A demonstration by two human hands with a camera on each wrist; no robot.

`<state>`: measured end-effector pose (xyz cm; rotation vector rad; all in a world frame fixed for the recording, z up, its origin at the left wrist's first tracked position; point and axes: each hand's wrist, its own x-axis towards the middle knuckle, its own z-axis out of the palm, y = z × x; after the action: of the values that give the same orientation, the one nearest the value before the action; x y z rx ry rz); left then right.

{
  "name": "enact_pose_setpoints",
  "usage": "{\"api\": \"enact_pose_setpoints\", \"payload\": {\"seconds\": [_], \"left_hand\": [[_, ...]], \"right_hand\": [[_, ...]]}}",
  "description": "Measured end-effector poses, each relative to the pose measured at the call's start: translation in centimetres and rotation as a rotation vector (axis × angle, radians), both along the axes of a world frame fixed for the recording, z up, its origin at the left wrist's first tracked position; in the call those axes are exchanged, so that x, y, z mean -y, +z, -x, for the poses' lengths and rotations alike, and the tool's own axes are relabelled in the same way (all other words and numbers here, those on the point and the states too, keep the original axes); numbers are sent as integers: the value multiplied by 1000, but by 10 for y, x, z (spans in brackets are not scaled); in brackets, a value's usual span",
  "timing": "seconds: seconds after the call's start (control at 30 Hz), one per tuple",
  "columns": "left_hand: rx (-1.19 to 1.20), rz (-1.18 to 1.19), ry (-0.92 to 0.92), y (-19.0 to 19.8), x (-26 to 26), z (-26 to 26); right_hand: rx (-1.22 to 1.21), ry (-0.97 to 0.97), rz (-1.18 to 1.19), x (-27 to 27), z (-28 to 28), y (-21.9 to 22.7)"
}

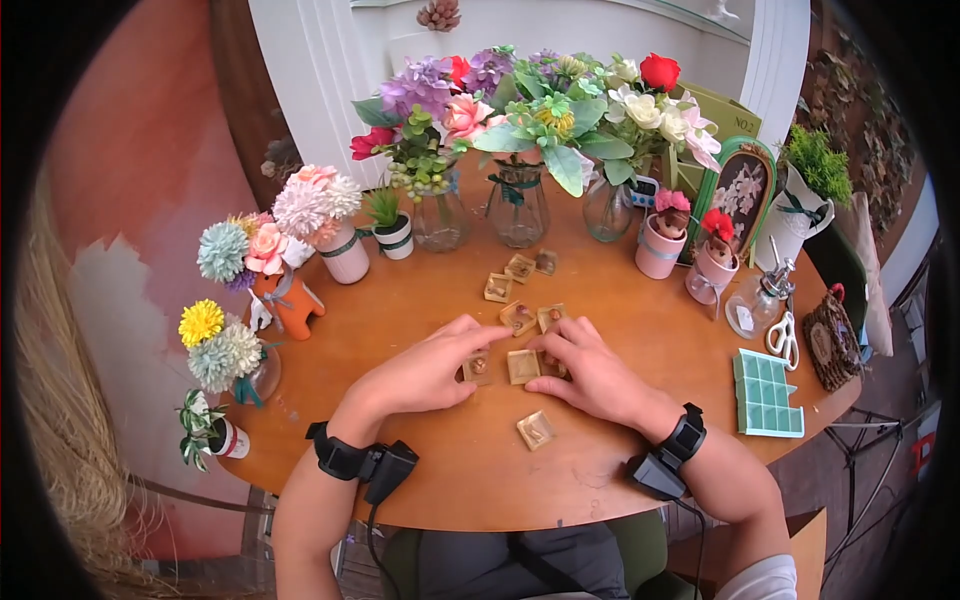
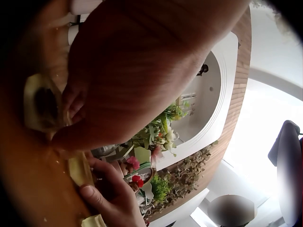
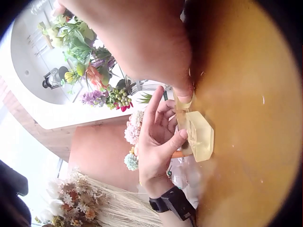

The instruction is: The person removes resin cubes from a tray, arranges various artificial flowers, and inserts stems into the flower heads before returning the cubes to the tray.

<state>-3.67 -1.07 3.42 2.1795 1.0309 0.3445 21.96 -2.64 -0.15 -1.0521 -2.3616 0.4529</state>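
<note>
Small amber-clear square blocks lie mid-table; a bare one (image 1: 522, 366) sits between the two hands. My left hand (image 1: 425, 372) has its thumb and fingers around a block (image 1: 476, 366) holding a small brown thing, while its index finger reaches to another block (image 1: 517, 319). With thumb and fingers, my right hand (image 1: 600, 380) grips a block mostly hidden beneath them. In the left wrist view, a block with a dark inside (image 2: 43, 103) is beside my left hand (image 2: 128, 80). The right wrist view has a clear block (image 3: 201, 137) close to my left thumb, below my right hand (image 3: 147, 42).
Behind are more blocks (image 1: 498, 288), and one (image 1: 535, 430) lies nearer the front edge. Vases of flowers (image 1: 520, 215) line the back. A teal compartment tray (image 1: 768, 394), white scissors (image 1: 783, 340) and a spray bottle (image 1: 757, 300) stand at the right.
</note>
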Motion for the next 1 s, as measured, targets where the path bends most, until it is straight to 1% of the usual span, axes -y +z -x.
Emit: {"api": "enact_pose_setpoints", "payload": {"seconds": [0.03, 0.1, 0.13, 0.2, 0.23, 0.3, 0.33, 0.4, 0.47, 0.53, 0.6, 0.83, 0.9, 0.93, 1.0], "left_hand": [[-1, 1, -2, -4, 0, 0], [-15, -335, 17, -16, 0, 2], [-15, -335, 18, -15, 0, 2], [-109, -227, 58, -12, -1, -1], [-112, -228, 54, -12, -2, -2], [-95, -297, 42, -16, -1, -6], [-97, -295, 39, -17, 0, -7], [-18, -342, 40, -19, 2, -11], [17, -332, 23, -22, 2, -13], [54, -322, 7, -23, 2, -16], [90, -223, 70, -23, 2, -19], [88, -272, 75, -25, 4, -23], [102, -392, 75, -31, 3, -24], [101, -393, 71, -30, 3, -24], [72, -293, 109, -28, 4, -24]], "right_hand": [[-8, -21, 13, 0, -1, 1], [-3, -31, -3, 2, -2, 3], [2, -42, -19, 3, -3, 3], [-10, -24, -21, 1, -4, 1], [-21, -8, -26, 1, -5, 1], [-33, 5, -36, 0, -5, -1], [-43, 23, -45, 0, -5, -1], [-38, 31, -17, -1, -6, -1], [-32, 41, 8, -1, -4, -2], [-35, 32, -38, -1, 1, -4], [-38, 17, -20, 0, 1, -4], [-29, 15, -14, -1, 0, -7], [-49, 31, -22, -1, -1, -5], [-65, 51, -28, -1, -2, -3], [-53, 73, -27, 0, -7, 4]]}}
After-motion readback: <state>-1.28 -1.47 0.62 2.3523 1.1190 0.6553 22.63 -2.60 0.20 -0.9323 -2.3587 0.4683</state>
